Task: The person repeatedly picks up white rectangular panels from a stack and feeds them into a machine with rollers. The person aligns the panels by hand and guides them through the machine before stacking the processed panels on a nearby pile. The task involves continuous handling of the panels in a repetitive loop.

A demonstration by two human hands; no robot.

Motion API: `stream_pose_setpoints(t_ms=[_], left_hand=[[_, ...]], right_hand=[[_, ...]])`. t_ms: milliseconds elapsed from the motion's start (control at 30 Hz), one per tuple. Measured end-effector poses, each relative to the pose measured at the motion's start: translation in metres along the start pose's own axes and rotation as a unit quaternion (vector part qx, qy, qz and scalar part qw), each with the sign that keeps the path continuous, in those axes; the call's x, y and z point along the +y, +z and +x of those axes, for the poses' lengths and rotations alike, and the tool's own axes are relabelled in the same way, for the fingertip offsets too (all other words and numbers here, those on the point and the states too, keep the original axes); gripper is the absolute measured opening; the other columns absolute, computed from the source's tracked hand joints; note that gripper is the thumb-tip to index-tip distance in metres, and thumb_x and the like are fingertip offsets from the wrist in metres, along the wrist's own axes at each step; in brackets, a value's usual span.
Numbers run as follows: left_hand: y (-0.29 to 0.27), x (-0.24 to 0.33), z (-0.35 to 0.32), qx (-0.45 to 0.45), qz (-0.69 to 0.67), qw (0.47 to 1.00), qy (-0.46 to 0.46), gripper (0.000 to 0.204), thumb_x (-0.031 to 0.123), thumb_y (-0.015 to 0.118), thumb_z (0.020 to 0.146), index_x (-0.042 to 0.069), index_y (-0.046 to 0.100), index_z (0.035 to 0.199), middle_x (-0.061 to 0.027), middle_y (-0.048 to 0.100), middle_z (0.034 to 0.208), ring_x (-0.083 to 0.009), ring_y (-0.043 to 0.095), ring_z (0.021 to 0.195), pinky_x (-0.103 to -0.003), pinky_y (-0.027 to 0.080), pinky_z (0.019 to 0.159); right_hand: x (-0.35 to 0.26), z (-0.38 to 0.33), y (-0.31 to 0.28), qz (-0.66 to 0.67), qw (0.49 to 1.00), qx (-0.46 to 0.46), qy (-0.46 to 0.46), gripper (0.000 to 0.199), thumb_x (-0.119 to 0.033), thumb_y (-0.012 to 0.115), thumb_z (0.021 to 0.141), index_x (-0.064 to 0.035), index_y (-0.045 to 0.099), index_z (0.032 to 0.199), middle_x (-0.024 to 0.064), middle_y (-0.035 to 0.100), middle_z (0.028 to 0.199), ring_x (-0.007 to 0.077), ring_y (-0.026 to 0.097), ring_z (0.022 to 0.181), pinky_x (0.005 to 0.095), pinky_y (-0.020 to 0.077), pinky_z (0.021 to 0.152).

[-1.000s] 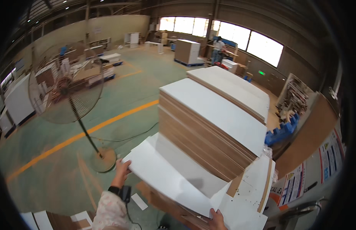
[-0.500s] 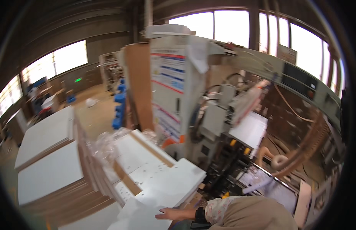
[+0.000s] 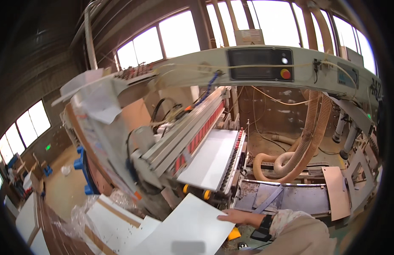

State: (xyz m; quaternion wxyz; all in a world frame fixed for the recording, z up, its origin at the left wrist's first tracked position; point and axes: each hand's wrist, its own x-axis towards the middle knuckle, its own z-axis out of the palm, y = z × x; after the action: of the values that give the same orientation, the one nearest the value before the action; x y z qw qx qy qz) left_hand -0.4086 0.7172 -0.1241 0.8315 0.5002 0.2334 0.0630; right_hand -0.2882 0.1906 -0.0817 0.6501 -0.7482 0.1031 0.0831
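Right hand (image 3: 239, 217): seen at the lower middle of the view, fingers stretched flat and laid on the right edge of the white panel — pressed against it rather than clenched; whether the thumb is hooked under the edge cannot be told. A dark watch (image 3: 265, 222) is worn on the wrist, and a light patterned sleeve (image 3: 299, 231) runs in from the lower right.

Left hand: not seen anywhere in the view.

White panel (image 3: 186, 231): a flat rectangular board, held tilted at the lower centre, its far corner close to the front of the machine, its near end cut by the lower edge of the view.

Machine (image 3: 197, 140): a long woodworking machine with a row of red parts along its rail; a second white board (image 3: 212, 159) is lying on its feed surface, just above the held panel.

Control box (image 3: 258, 63): mounted on a curved pale beam overhead — a dark screen and a red round button are shown on it.

Dust hoses (image 3: 301, 148): tan ribbed hoses are hung down at the right and looped near the floor.

Stacked panels (image 3: 116, 216): white boards with brown edges are piled at the lower left, beside crumpled clear plastic film (image 3: 76, 221).
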Motion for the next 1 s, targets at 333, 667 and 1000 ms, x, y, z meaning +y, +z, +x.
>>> stream_pose_setpoints(t_ms=[333,667,1000], left_hand=[[0.300,-0.099,0.006,-0.106,0.087,0.989,-0.053,0.056,0.035,0.052,0.089,-0.002,0.038,0.128,-0.0126,0.049,0.123,-0.0247,0.043,0.113,-0.036,0.033,0.098],[0.398,-0.197,0.082,-0.306,0.245,0.910,-0.135,0.038,0.028,0.051,0.091,-0.003,0.044,0.114,-0.0139,0.055,0.104,-0.0263,0.061,0.080,-0.035,0.052,0.067],[0.532,-0.142,0.085,-0.216,0.254,0.943,-0.019,0.021,0.007,0.054,0.080,-0.001,0.053,0.099,-0.0069,0.054,0.077,-0.0189,0.051,0.072,-0.033,0.044,0.062]], right_hand=[[0.010,0.076,-0.288,0.270,0.955,0.114,0.049,0.071,-0.063,0.037,0.086,0.0018,0.056,0.109,0.0138,0.062,0.099,0.0186,0.062,0.088,0.0291,0.0477,0.082],[0.043,0.179,-0.302,0.456,0.764,0.413,-0.193,0.054,-0.026,0.049,0.091,-0.0045,0.025,0.133,0.0138,0.045,0.124,0.0268,0.045,0.110,0.0365,0.0342,0.097],[0.013,0.237,-0.227,0.182,0.807,0.552,-0.104,0.082,-0.030,0.054,0.085,0.0083,0.004,0.137,0.0251,0.007,0.145,0.0347,0.005,0.136,0.0371,0.0099,0.109]])
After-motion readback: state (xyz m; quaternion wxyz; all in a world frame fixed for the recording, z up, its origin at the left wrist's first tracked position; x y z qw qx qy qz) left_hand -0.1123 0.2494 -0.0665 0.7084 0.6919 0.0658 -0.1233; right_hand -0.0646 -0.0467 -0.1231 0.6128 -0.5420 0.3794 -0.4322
